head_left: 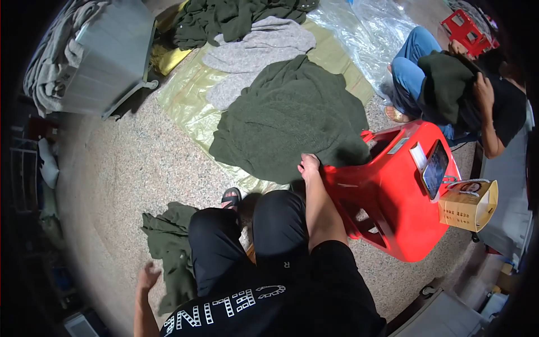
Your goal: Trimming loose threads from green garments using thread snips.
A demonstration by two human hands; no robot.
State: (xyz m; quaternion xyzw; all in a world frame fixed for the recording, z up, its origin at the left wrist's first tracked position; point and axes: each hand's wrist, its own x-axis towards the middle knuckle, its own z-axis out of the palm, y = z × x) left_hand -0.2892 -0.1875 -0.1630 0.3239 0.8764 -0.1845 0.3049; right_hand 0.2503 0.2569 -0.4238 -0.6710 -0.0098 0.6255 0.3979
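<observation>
A large heap of dark green knit fabric [297,118] lies spread on the floor sheet in front of my knees. At its near edge is my right hand [308,165], its fingers curled on the fabric. Low on the left, my left hand [149,276] hangs beside a smaller crumpled dark green knit garment [171,238] on the floor by my leg. The left fingers look loosely apart, and nothing shows in them. Whether this hand touches the garment I cannot tell.
Right of me stands a red plastic stool [387,196] with a phone [435,169] and a yellow paper bag [469,205]. Beyond it a seated person [505,106] handles dark green cloth. Grey knits [264,48] lie further off. A grey cart [109,59] stands upper left.
</observation>
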